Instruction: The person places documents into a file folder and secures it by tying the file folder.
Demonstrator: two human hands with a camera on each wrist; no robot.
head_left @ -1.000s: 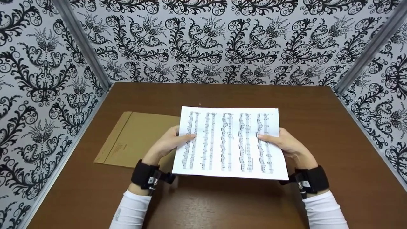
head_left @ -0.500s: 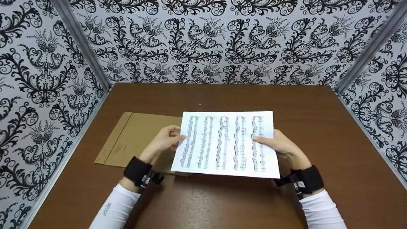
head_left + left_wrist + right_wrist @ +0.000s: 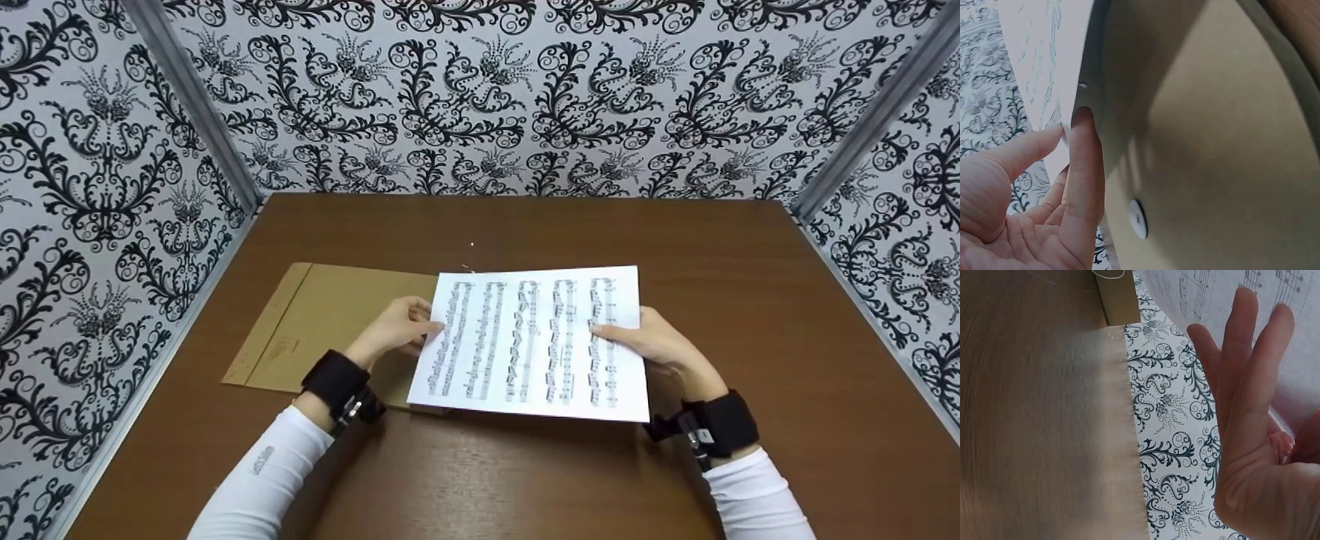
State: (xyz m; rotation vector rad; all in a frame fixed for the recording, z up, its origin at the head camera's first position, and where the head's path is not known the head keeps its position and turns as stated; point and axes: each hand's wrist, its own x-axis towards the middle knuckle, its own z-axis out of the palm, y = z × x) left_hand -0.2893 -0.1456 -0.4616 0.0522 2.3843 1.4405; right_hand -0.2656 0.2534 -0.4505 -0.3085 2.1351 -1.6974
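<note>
Sheets of printed sheet music are held up over the table, the staves running lengthwise toward me. My left hand pinches the left edge between thumb and forefinger, as the left wrist view also shows. On the opposite edge, my right hand has its thumb on the printed face and its fingers behind. Those fingers lie fairly straight against the back in the right wrist view. A brown paper envelope lies at the left, partly hidden under the left hand and the sheet music. It bears a round white button.
The brown wooden table carries everything. Patterned walls enclose it at the back and both sides. Tiny white specks lie beyond the sheet music. In the right wrist view a pale string crosses the envelope's end.
The sheet music has come down slightly, and its right edge has moved left with my right hand. My left thumb has slid outward from the printed face to the left edge.
</note>
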